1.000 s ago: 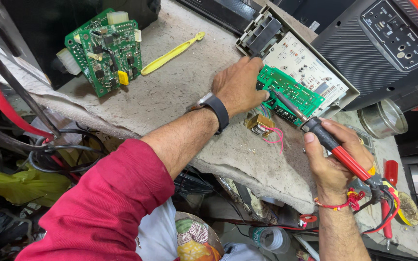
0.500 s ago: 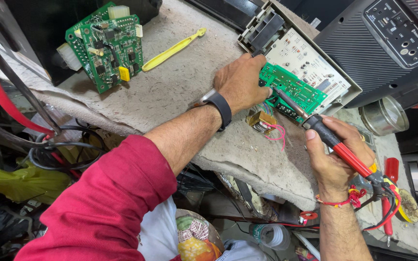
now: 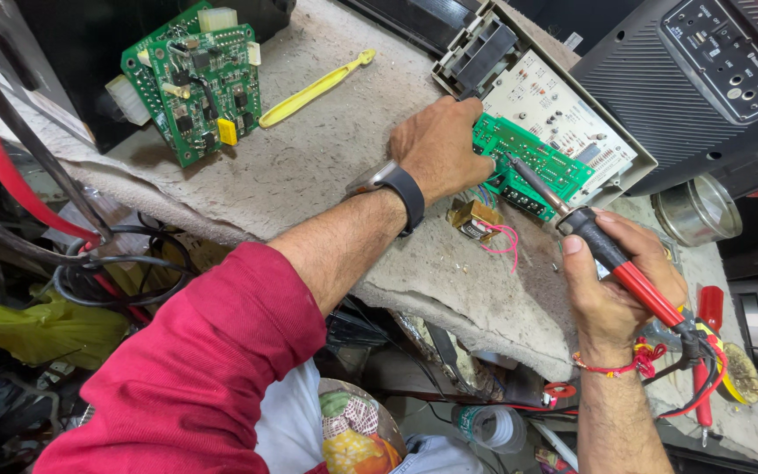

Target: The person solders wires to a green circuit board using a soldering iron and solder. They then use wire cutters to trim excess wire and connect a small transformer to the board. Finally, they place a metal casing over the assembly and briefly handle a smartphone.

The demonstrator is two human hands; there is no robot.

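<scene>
Now the left hand [image 3: 439, 145] presses down flat on the green circuit board [image 3: 532, 164], fingers together over its near end. The right hand [image 3: 611, 285], just beside the board, has fingers clamped round a red-handled soldering iron [image 3: 611, 259], tip touching the board. A yellow tool [image 3: 313, 90] lies well apart from it.

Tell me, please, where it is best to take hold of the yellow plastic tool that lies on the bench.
Grip the yellow plastic tool at its broad flat lower-left end, coming from above. That end is wider and lies flat on the grey bench cover, with free space on both long sides; the upper-right end narrows to a small tip.
</scene>
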